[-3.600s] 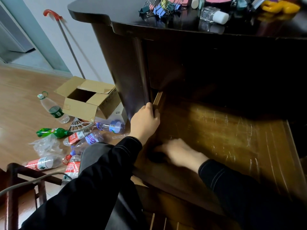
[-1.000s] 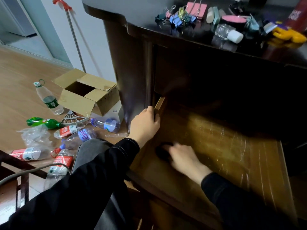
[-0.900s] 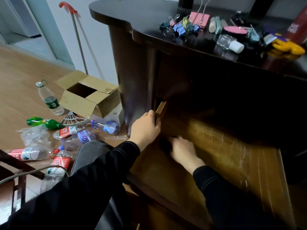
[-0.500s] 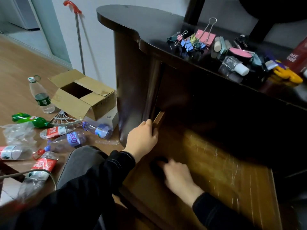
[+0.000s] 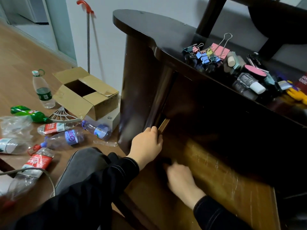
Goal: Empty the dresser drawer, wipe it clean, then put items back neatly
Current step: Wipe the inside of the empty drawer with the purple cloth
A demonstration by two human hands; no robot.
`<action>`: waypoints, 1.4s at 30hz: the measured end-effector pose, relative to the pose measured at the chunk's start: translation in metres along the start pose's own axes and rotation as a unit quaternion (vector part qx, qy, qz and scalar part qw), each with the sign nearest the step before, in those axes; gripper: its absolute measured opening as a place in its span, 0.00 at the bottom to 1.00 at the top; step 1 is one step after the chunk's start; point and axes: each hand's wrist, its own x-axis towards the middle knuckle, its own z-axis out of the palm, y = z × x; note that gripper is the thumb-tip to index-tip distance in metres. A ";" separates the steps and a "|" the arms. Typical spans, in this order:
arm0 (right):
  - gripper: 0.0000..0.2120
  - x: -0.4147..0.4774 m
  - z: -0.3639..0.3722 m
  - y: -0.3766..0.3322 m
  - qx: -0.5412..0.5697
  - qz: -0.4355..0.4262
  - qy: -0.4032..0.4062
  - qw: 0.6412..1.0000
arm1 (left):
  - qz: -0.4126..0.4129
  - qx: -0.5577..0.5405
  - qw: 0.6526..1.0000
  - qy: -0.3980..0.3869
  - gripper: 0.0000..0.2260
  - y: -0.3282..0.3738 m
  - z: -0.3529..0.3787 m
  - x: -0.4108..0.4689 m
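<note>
The dresser drawer [image 5: 232, 185] is pulled out, its scratched wooden bottom bare. My left hand [image 5: 147, 146] grips the drawer's left side wall near the back corner. My right hand [image 5: 180, 179] is inside the drawer at its left side, blurred, its fingers pressing a dark cloth [image 5: 164, 163] against the bottom; most of the cloth is hidden under the hand. On the dark dresser top [image 5: 149, 25] lie the removed items: colourful binder clips [image 5: 206, 53], a pink compact [image 5: 255, 73], a small clear bottle with a white cap [image 5: 250, 83] and yellow things [image 5: 295, 95].
An open cardboard box [image 5: 83, 92] sits on the wooden floor left of the dresser, with several plastic bottles [image 5: 66, 138] scattered around it. A red-handled pole [image 5: 88, 35] leans on the wall. My knee [image 5: 83, 165] is below the drawer's left edge.
My right hand has rubbed the cloth back and forth along the drawer's left side. My left hand has kept its grip. The view has tilted up, showing more of the dresser top.
</note>
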 end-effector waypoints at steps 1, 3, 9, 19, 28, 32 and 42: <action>0.23 0.004 -0.001 0.004 -0.012 -0.001 0.007 1.000 | 0.002 -0.003 1.000 -0.001 0.11 -0.001 0.001 0.000; 0.22 0.024 -0.004 0.022 -0.002 0.051 0.033 0.998 | 0.003 -0.011 1.000 0.001 0.10 -0.002 0.002 0.001; 0.17 0.086 -0.023 0.054 0.107 0.218 0.067 0.968 | -0.004 -0.018 1.000 -0.003 0.10 -0.003 0.000 0.002; 0.18 0.057 0.014 0.026 0.062 0.122 0.042 0.990 | 0.027 0.032 0.999 0.017 0.10 0.002 0.003 0.001; 0.15 0.115 -0.028 0.058 0.088 0.216 0.059 0.971 | 0.015 0.016 1.000 0.018 0.10 0.000 0.001 0.001; 0.16 0.088 -0.019 0.042 0.046 0.149 0.034 0.987 | 0.010 0.018 0.999 0.029 0.10 0.000 0.004 -0.001; 0.21 0.082 -0.013 0.047 0.039 0.176 0.075 0.981 | 0.020 0.013 0.999 0.028 0.09 0.002 0.005 0.001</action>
